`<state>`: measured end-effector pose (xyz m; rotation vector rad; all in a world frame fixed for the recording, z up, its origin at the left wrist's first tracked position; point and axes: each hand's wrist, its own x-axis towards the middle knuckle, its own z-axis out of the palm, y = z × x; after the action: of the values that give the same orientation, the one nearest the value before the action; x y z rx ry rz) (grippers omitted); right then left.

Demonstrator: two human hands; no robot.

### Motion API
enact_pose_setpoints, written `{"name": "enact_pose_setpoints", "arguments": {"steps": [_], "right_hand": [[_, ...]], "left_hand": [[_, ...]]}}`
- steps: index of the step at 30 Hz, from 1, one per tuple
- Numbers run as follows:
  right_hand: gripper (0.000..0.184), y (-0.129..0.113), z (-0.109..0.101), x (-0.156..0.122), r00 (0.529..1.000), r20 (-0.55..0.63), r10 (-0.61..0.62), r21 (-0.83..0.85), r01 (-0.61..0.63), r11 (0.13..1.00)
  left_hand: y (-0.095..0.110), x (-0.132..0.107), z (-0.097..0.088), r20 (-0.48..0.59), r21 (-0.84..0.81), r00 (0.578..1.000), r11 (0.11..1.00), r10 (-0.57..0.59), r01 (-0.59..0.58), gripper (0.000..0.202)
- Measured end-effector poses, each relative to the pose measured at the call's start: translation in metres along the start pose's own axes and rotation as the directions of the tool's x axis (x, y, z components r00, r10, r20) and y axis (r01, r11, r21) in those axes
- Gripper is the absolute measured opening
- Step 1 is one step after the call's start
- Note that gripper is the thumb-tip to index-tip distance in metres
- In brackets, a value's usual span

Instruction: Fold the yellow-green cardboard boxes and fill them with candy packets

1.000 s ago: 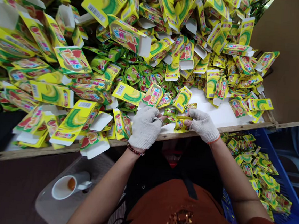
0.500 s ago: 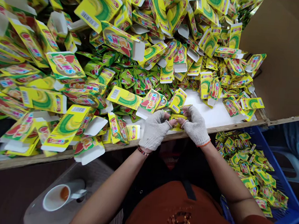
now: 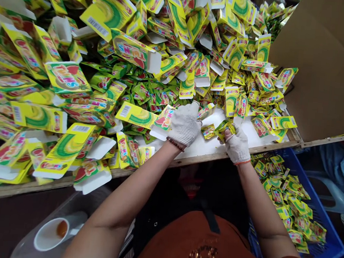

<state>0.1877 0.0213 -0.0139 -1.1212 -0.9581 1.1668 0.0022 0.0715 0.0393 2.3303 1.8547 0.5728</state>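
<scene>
My left hand (image 3: 185, 124), in a white fingerless knit glove, is closed at the near edge of a small yellow carton (image 3: 206, 111), which is tilted; its fingertips are mostly hidden. To the right, my gloved right hand (image 3: 238, 145) pinches shiny yellow-green packets (image 3: 225, 129) between thumb and fingers; how many, I cannot tell. Between the hands a single small packet (image 3: 208, 131) lies on the white tabletop (image 3: 216, 119). Beside my left wrist rests a carton with a watermelon picture (image 3: 164, 119).
Piled cartons (image 3: 74, 78) and green packets (image 3: 151, 93) cover the left and back. A brown cardboard sheet (image 3: 321, 70) stands at right. Below it, a blue crate (image 3: 327, 247) holds yellow packets. A white mug (image 3: 48, 236) of brown liquid stands at lower left.
My hands have moved apart. The right has gone rightward with the packets; the left has reached forward to the small carton, which has turned. A packet now lies between them.
</scene>
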Motion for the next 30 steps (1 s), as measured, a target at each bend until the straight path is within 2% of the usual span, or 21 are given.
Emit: {"name": "enact_pose_setpoints", "arguments": {"steps": [2, 4, 6, 8, 12, 15, 18, 20, 23, 26, 28, 30], "right_hand": [[0.053, -0.001, 0.003, 0.0, 0.998, -0.056, 0.006, 0.072, -0.002, 0.997], [0.055, -0.002, 0.004, 0.001, 0.996, -0.088, 0.013, 0.089, -0.006, 0.996], [0.054, 0.0, 0.003, 0.003, 0.998, -0.067, 0.019, 0.054, -0.016, 0.998], [0.05, 0.002, 0.002, 0.004, 1.0, -0.015, 0.003, -0.052, -0.004, 0.999], [0.048, 0.0, 0.006, 0.001, 0.997, 0.03, -0.075, -0.326, 0.081, 0.942], [0.046, -0.007, 0.015, -0.005, 0.995, 0.036, -0.098, -0.409, 0.104, 0.906], [0.04, -0.012, 0.02, -0.009, 0.992, 0.073, -0.099, -0.507, 0.122, 0.853], [0.034, -0.014, 0.02, -0.009, 0.987, 0.134, -0.089, -0.568, 0.15, 0.809], [0.026, -0.019, 0.02, -0.005, 0.954, 0.298, -0.032, -0.601, 0.213, 0.771], [0.018, -0.026, 0.026, 0.0, 0.9, 0.436, 0.025, -0.693, 0.318, 0.647], [0.012, -0.031, 0.032, 0.001, 0.896, 0.443, 0.024, -0.774, 0.37, 0.514], [0.01, -0.036, 0.035, -0.001, 0.897, 0.441, 0.013, -0.799, 0.386, 0.461]], "left_hand": [[-0.008, -0.018, -0.006, -0.048, 0.068, 0.992, 0.991, 0.119, -0.116, 0.026], [-0.018, -0.039, -0.01, 0.02, 0.118, 0.98, 0.973, 0.196, -0.197, 0.019], [-0.027, -0.057, -0.008, 0.108, 0.112, 0.966, 0.963, 0.235, -0.247, 0.012], [-0.031, -0.068, -0.003, 0.161, 0.074, 0.954, 0.961, 0.253, -0.268, 0.023], [-0.026, -0.068, 0.007, 0.173, 0.063, 0.957, 0.967, 0.234, -0.248, 0.039], [-0.022, -0.065, 0.011, 0.123, 0.044, 0.961, 0.967, 0.246, -0.253, 0.05], [-0.022, -0.066, 0.013, 0.062, -0.049, 0.97, 0.972, 0.233, -0.231, 0.046], [-0.023, -0.068, 0.014, 0.027, -0.088, 0.973, 0.971, 0.227, -0.224, 0.044], [-0.025, -0.069, 0.014, 0.03, -0.086, 0.958, 0.956, 0.285, -0.282, 0.049], [-0.026, -0.068, 0.015, 0.051, -0.077, 0.932, 0.932, 0.359, -0.355, 0.05], [-0.026, -0.068, 0.016, 0.047, -0.072, 0.927, 0.927, 0.371, -0.367, 0.05], [-0.026, -0.068, 0.015, 0.04, -0.059, 0.933, 0.933, 0.357, -0.355, 0.05]]}}
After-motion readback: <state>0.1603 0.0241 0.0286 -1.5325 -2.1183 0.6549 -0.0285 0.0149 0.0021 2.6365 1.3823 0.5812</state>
